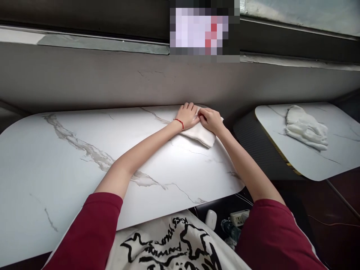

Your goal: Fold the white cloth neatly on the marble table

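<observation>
Both arms are stretched forward over the marble-patterned table; the left hand is laid palm down with fingers extended, while the right hand is held just beside it with fingers curled in against the white cloth, though whether a fold is gripped cannot be told. The cloth, soft and slightly rumpled, is partly covered by the hands near the table's far right corner.
</observation>
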